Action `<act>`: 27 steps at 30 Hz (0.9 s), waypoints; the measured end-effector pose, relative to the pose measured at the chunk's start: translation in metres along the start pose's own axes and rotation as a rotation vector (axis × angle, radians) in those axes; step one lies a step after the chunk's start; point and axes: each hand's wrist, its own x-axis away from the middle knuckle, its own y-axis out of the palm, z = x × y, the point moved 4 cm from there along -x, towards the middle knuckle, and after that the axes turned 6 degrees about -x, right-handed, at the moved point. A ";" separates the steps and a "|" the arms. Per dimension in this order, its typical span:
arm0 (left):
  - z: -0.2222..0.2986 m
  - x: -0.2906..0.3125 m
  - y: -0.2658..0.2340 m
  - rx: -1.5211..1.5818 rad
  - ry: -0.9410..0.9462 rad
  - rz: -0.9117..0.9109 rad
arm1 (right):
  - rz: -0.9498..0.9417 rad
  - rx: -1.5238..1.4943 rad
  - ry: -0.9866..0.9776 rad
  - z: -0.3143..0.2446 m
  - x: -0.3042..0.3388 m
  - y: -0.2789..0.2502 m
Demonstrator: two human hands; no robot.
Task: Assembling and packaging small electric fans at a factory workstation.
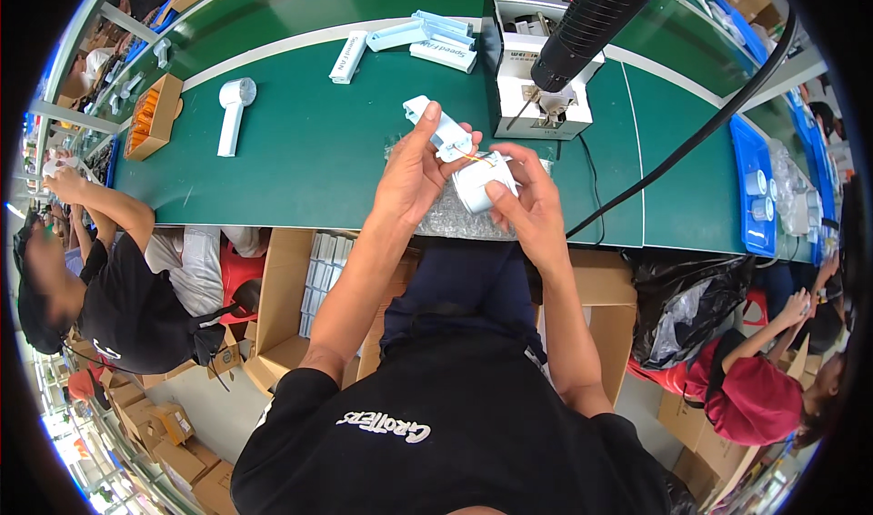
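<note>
Above the bubble-wrap sheet (459, 224), by the near edge of the table (309, 178): one handheld-fan assembly. Pale-blue handle shell (448, 135): the left hand (407, 176) is pinching it between thumb and fingers. White round fan head (473, 190): the right hand (530, 201) is gripping its side. Red and yellow wires (471, 157): bridging both parts. Likely hazards: a wire or joint giving way, should the hands be pulling unevenly; the shell slipping, should the fingertips be loosening. Pose: both forearms (357, 274) are slanting inward toward the sheet, the left palm is facing inward, the right fingers are curling. Beyond the sheet: pale-blue casings (446, 37) are lying grouped.
</note>
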 end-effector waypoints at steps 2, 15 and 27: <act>0.000 0.000 0.003 -0.014 0.004 -0.003 | 0.104 0.114 -0.175 -0.003 -0.004 0.006; -0.003 0.014 0.034 -0.523 0.539 0.006 | 0.304 0.856 -0.363 0.001 0.005 0.005; -0.006 0.024 0.041 -1.156 0.827 -0.077 | 0.209 0.326 -0.285 -0.044 -0.025 -0.008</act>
